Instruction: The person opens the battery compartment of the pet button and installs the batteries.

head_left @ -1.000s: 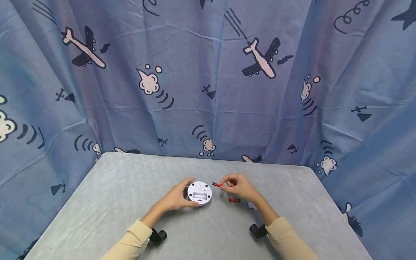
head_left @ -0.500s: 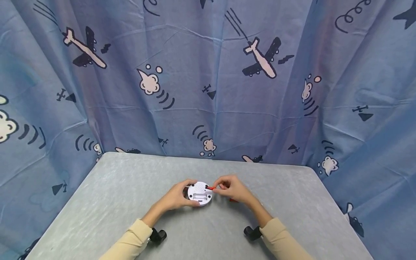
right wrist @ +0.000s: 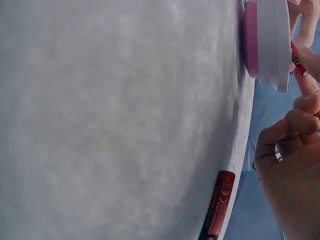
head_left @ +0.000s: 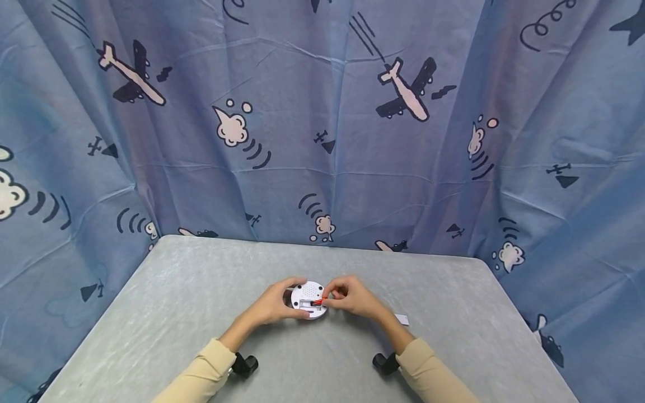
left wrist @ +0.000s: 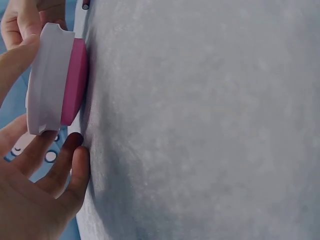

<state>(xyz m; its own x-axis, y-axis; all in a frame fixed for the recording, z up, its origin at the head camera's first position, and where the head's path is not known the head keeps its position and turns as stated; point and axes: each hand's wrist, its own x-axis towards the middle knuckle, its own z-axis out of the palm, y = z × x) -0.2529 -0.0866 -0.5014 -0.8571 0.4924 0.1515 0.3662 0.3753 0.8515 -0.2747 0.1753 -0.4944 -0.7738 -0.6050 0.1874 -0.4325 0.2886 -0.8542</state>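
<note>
A round white device (head_left: 308,291) lies with its open battery compartment and speaker holes facing up; its underside shows pink in both wrist views. My left hand (head_left: 274,305) grips its left side, thumb at the near edge and fingers round the far edge. Between thumb and fingers, my right hand (head_left: 353,296) pinches a red and black battery (head_left: 317,302), tilted over the battery compartment with its dark end at the slot. A second red battery (right wrist: 220,205) lies on the table near the right hand, hidden behind that hand in the head view.
A small flat white piece (head_left: 402,319) lies on the grey table (head_left: 201,268) right of the right forearm. Behind the table hangs a blue curtain (head_left: 282,184) printed with planes. Black wrist mounts (head_left: 245,366) stick out from both sleeves.
My right hand has moved left and nearer, bringing the battery from beside the device to over its compartment. The flat white piece has come into fuller view. The left hand keeps its hold.
</note>
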